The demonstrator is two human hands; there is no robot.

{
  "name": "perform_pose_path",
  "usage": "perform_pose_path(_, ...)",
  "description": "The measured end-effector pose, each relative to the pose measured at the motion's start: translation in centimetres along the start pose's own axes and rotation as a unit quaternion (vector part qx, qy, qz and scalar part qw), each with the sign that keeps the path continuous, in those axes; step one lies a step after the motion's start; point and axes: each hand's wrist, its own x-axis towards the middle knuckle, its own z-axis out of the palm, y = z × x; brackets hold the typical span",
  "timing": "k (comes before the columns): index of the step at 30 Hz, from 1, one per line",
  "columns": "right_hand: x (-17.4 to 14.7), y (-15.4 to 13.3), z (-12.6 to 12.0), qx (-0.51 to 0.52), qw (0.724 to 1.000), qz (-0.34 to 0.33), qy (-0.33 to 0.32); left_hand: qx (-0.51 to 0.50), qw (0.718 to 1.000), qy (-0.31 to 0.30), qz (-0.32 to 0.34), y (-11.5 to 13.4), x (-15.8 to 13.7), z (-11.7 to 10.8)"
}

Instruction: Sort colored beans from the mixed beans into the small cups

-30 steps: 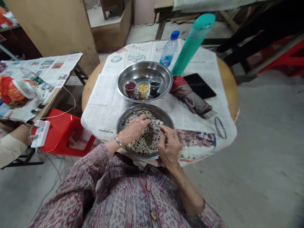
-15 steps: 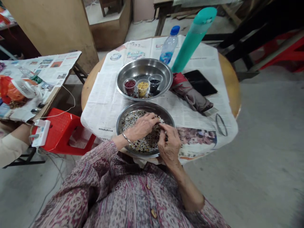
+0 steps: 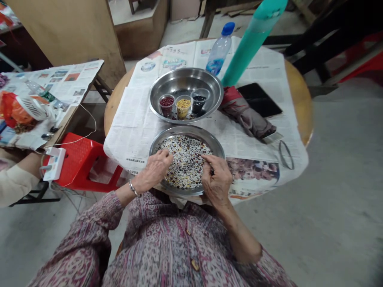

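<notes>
A steel basin [image 3: 222, 153] in front of me holds a spread of white grains [image 3: 187, 163] mixed with dark red, black and yellow beans. Over its left side, my left hand [image 3: 154, 169] has its fingertips curled together, with a bracelet at the wrist. At the right side my right hand [image 3: 217, 179] is closed, thumb against index finger. Whatever either hand holds is too small or hidden. Behind stands a second steel basin [image 3: 154, 95] with three clear cups: red beans [image 3: 166, 104], yellow beans [image 3: 183, 105] and black beans [image 3: 198, 100].
Newspaper [image 3: 128, 131] covers the round table. A water bottle [image 3: 220, 50], a tall teal bottle [image 3: 254, 40], a folded umbrella [image 3: 245, 113] and a black tablet [image 3: 260, 99] lie or stand behind and right. A red stool [image 3: 79, 167] and another person's arm [image 3: 24, 175] are left.
My left hand has moved left, away from my right hand, uncovering the grains in the middle of the basin. My right hand stays at the basin's right side. The view has shifted slightly.
</notes>
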Motion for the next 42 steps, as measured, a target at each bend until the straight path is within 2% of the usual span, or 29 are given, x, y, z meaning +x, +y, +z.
perform_pose_path(3, 0.0, 0.0, 0.0, -0.003, 1.0, -0.004, 0.002, -0.025, 0.998, 0.026, -0.048, -0.6, 1.3, 0.3)
perform_pose_path(6, 0.1, -0.1, 0.1, -0.008, 1.0, -0.007, 0.006, -0.077, 0.996, 0.026, -0.039, -0.4, 2.6, 0.6)
perform_pose_path(10, 0.1, -0.1, 0.1, -0.01, 1.0, -0.001, 0.006, -0.097, 0.994, 0.02, -0.036, 0.1, 3.6, 1.1)
perform_pose_path(19, 0.0, 0.0, 0.1, -0.017, 1.0, 0.003, 0.002, -0.127, 0.991, 0.048, -0.019, 0.0, 2.7, 1.2)
perform_pose_path(33, 0.0, 0.0, 0.1, -0.022, 1.0, -0.022, -0.001, -0.145, 0.986, 0.068, -0.051, -0.2, 1.7, 1.5)
perform_pose_path(37, 0.0, 0.1, 0.1, -0.027, 0.999, -0.028, 0.002, -0.141, 0.987, 0.066, -0.046, -1.0, 2.4, 1.6)
perform_pose_path(42, 0.1, -0.1, 0.1, -0.023, 1.0, -0.021, -0.001, -0.117, 0.99, 0.061, -0.04, -1.6, 4.7, 1.1)
